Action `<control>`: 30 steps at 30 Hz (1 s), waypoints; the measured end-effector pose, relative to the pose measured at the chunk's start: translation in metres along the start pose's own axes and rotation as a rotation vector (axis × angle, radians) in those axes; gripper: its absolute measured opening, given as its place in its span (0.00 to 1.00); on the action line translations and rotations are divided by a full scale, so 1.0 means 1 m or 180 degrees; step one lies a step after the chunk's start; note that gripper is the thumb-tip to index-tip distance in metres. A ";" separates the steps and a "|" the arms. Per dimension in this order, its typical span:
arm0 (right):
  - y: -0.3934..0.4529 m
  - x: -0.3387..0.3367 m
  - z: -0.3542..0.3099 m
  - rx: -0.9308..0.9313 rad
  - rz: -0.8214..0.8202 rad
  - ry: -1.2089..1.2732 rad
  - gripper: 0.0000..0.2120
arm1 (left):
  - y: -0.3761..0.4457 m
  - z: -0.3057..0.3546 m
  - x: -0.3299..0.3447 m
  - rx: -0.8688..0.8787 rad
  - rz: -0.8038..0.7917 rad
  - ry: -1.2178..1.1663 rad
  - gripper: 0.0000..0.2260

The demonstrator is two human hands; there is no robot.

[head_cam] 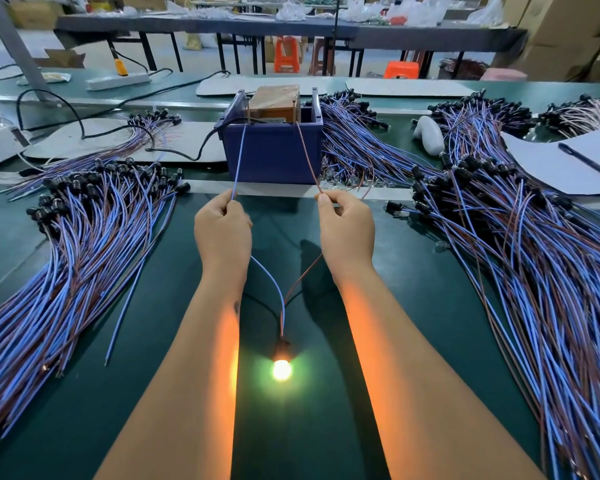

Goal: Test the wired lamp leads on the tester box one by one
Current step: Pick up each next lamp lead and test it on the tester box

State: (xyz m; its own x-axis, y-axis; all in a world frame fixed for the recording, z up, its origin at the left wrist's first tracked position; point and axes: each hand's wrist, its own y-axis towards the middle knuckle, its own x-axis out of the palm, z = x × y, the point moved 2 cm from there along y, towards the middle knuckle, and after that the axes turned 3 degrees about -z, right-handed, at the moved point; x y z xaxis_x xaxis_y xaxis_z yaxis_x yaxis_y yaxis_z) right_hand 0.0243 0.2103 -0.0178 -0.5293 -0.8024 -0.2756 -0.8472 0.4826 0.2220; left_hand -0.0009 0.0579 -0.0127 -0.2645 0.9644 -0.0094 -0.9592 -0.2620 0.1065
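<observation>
**Lamp Lit, One Wire in Each Hand**

Glowing near the bottom of the view, between the two forearms, the lamp (282, 369) shines yellow just over the green mat (413, 306). It is small and round, with a black cap on top. It looks like glass, so it could break if it drops.

Two thin wires come up from the cap. The left hand (222, 230) pinches the blue wire (238, 161) between thumb and finger. The right hand (347, 230) pinches the brown wire (309, 157) the same way. Both wires reach up to the tester (274, 147), a dark blue plastic box with an orange-brown block inside. Each tip seems to touch a metal post there.

These wires look light and bendy, with smooth plastic skin that may slip. Holding them a little way back from the bare tips, as now, looks best, so the ends stay stiff enough to aim. Pull softly; a hard tug could hurt the joint at the cap.

Left of the hands lies a big pile (84, 237) of the same leads, with black caps. Another heap (516, 254) lies on the right. Far right, a pen (584, 158) rests on paper (548, 164).
</observation>
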 end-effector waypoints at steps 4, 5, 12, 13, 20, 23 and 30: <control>0.000 0.000 0.001 0.0024 -0.0023 0.0026 0.11 | 0.001 -0.001 0.001 0.0053 -0.0114 0.0087 0.17; 0.000 0.000 0.001 0.0025 -0.0030 0.0007 0.11 | 0.001 -0.001 0.001 0.0062 -0.0135 0.0103 0.17; -0.002 -0.001 -0.001 0.0001 -0.0053 0.0014 0.10 | 0.000 -0.002 0.001 0.0174 -0.0228 0.0077 0.19; -0.002 -0.001 -0.001 -0.0006 -0.0058 0.0010 0.10 | 0.001 -0.002 0.002 0.0176 -0.0231 0.0091 0.18; -0.007 -0.003 -0.007 -0.0130 0.0129 0.0173 0.09 | 0.001 -0.004 0.003 0.0005 -0.0298 0.0044 0.16; -0.016 0.001 -0.015 -0.0321 0.0106 0.0194 0.09 | -0.006 0.000 0.012 -0.0050 -0.0662 -0.0179 0.11; -0.022 0.007 -0.018 -0.0527 -0.0234 -0.0312 0.05 | -0.019 0.007 0.020 -0.0274 -0.1259 -0.0569 0.09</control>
State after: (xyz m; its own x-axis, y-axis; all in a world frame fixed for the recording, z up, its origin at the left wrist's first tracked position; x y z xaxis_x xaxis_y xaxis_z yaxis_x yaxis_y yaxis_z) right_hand 0.0398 0.1878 -0.0076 -0.4751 -0.7915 -0.3845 -0.8690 0.3533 0.3465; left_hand 0.0134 0.0822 -0.0076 0.1390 0.9803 0.1403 -0.9899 0.1338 0.0459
